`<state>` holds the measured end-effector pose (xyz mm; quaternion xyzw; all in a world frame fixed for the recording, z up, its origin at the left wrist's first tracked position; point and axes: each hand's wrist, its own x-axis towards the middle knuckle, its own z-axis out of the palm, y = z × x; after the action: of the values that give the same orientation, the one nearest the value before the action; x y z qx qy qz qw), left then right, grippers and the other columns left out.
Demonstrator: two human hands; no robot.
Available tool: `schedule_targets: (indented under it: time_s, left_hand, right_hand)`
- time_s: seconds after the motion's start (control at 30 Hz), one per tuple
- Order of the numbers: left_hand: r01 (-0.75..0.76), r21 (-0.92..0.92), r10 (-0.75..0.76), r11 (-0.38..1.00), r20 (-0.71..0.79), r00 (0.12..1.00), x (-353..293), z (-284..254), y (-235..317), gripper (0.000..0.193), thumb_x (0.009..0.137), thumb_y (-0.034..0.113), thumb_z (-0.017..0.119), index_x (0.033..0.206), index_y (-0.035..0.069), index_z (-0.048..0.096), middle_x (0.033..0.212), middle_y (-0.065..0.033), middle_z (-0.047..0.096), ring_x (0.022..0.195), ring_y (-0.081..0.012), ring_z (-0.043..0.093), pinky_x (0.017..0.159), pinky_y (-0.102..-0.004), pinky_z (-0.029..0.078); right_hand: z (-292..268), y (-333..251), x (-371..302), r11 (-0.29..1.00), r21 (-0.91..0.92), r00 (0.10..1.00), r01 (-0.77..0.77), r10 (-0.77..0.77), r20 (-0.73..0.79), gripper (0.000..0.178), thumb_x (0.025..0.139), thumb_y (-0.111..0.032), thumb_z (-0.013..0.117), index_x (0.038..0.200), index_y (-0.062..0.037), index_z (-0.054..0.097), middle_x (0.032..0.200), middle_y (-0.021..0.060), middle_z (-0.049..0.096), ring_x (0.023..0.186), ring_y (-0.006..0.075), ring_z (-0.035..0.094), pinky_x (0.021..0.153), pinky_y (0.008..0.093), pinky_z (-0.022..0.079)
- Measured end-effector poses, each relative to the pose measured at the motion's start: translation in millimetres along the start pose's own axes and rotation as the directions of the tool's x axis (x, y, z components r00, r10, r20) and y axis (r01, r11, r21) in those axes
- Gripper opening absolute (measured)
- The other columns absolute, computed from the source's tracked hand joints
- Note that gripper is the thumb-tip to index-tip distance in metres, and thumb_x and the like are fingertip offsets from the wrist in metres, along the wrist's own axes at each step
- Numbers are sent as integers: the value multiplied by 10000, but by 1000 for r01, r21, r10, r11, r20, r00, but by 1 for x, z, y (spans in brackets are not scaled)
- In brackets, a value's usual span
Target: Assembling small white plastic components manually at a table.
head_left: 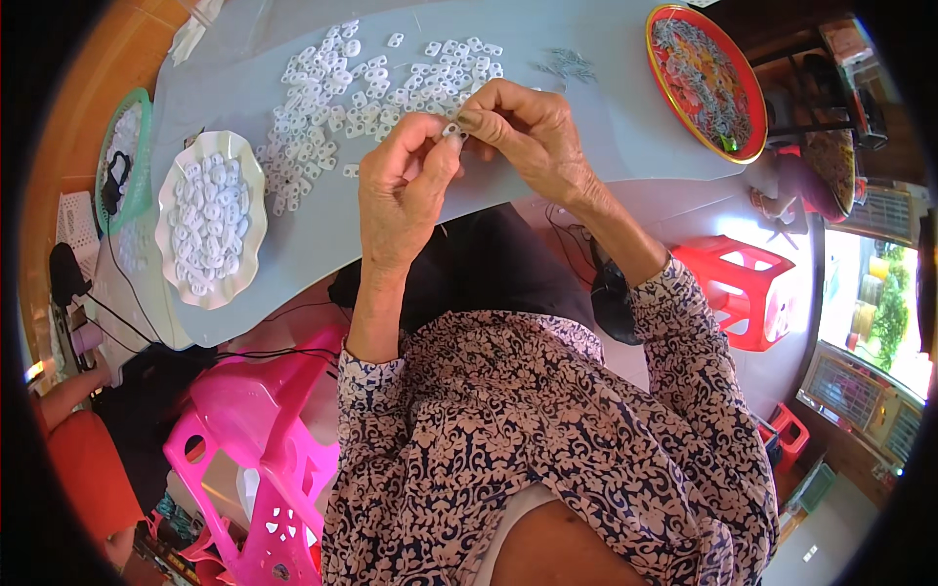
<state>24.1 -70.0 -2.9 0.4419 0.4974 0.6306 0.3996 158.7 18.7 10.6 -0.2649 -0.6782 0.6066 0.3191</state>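
Both my hands meet above the near middle of the table. Between the thumb and fingertips of my left hand [405, 186] is a small white two-holed plastic piece [451, 130]. My right hand [535, 142] pinches right against it, thumb and forefinger pressed together; whatever lies in that pinch is too small to make out. Many similar white two-holed pieces [311, 103] lie spread across the table beyond and left of my hands. A scalloped white dish [256, 186] at the left holds more white pieces [207, 230]. Small grey metal parts [567, 64] lie loose beyond my right hand.
On the grey-blue table [606, 127], a red gold-rimmed tray [757, 137] of metal parts stands far right. A green basket [147, 107] with white pieces is at far left. A pink chair [234, 410], a red stool [747, 293] and another person's arm [73, 386] are nearby.
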Motion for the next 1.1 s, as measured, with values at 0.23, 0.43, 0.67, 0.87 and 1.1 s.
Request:
schedule_targets:
  time_s: [0.23,0.43,0.67,0.87,1.1]
  left_hand:
    - [-186,354,202,916,-7,979,-1,1,-4,133,892,131,560,867,1,544,657,7,524,555,-55,453,487,-215,370]
    - [-81,19,82,997,-59,995,1,5,-2,131,889,128,561,869,-1,552,669,8,518,580,-57,470,510,-203,375]
    - [-21,23,21,1000,-18,1000,-2,1,-3,130,894,127,559,866,0,559,668,16,508,583,-36,453,506,-185,351]
    - [-28,39,29,999,-15,999,-1,1,-2,147,900,134,552,879,-10,571,719,4,547,621,-45,469,547,-188,360]
    - [-25,6,25,1000,-33,999,-1,3,-3,180,913,160,542,927,-13,591,760,-9,584,672,-64,500,600,-198,380]
  right_hand:
    - [4,-2,-1,973,-209,994,93,-104,-41,204,895,-175,609,820,14,623,679,4,622,636,54,539,582,213,462]
    - [2,1,-1,1000,5,998,10,-10,-64,179,904,-160,590,862,11,622,704,8,606,650,56,533,581,213,457]
    - [1,0,-2,997,-62,998,50,-52,-36,214,900,-195,602,859,15,600,708,22,604,663,72,546,592,225,465]
    - [6,-2,-1,992,-125,998,28,-36,-57,180,890,-156,611,876,24,605,724,34,620,689,74,565,628,230,484]
    - [7,6,-2,996,22,995,82,-80,-55,133,880,-119,622,897,13,619,789,28,637,740,74,579,685,226,493]
